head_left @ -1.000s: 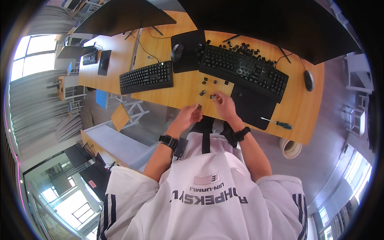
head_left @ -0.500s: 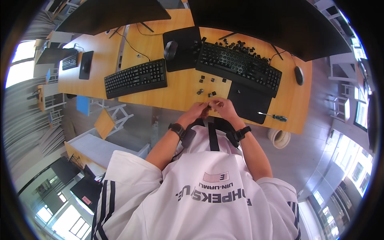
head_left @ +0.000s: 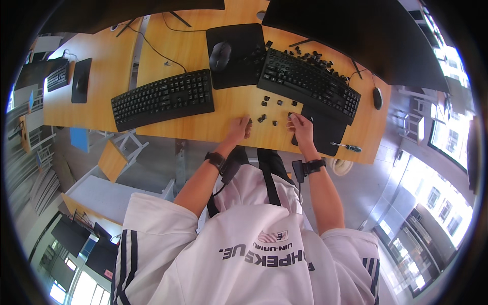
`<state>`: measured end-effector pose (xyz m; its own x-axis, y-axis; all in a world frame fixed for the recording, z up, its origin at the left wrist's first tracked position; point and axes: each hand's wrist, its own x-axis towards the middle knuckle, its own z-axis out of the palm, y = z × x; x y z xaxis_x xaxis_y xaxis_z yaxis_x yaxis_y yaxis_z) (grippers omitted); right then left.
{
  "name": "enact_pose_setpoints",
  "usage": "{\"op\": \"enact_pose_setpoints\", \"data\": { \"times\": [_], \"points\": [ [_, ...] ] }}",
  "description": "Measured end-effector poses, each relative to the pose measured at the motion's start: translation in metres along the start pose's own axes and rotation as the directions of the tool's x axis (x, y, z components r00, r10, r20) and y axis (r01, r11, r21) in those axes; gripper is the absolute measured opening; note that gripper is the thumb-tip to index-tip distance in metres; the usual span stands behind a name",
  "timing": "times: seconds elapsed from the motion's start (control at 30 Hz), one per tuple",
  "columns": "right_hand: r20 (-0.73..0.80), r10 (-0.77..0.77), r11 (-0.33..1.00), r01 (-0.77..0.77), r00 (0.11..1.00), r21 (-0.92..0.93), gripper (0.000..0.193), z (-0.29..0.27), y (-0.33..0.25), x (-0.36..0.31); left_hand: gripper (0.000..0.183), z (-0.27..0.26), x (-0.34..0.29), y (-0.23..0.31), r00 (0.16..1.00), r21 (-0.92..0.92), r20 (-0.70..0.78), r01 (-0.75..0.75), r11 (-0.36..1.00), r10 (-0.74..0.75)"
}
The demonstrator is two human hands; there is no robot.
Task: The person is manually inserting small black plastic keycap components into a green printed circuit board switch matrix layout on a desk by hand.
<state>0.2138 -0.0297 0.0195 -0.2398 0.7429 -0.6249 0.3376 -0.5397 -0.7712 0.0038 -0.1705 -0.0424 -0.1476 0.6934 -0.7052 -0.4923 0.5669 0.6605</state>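
Head view showed a small dark piece (head_left: 250, 121) mostly hidden in the pinch of the left hand (head_left: 238, 130); whether the right hand (head_left: 302, 129), pinched narrow, held anything, I could not tell. Squarish black keycaps (head_left: 262, 119) lay loose on the smooth wooden desk (head_left: 231, 104), between the hands and just beyond them.

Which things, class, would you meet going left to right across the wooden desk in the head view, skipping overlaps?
Keyboard with a cord, left hand, a few loose keys, right hand, screwdriver, small mouse.
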Motion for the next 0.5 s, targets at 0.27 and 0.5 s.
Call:
{"op": "enact_pose_setpoints", "data": {
  "times": [0.27,0.5],
  "points": [
    [0.238,0.06,0.848,-0.175,0.97,0.501,0.027,0.009,-0.026,-0.043,0.033,-0.005,0.019,0.013,0.977,0.178,-0.01,-0.207,0.962,0.212],
    [0.017,0.045,0.999,-0.045,0.999,0.012,0.024,0.008,0.002,-0.019,0.023,0.011,0.03,0.041,0.878,0.877,0.131,-0.319,0.36,0.46]
  ]
}}
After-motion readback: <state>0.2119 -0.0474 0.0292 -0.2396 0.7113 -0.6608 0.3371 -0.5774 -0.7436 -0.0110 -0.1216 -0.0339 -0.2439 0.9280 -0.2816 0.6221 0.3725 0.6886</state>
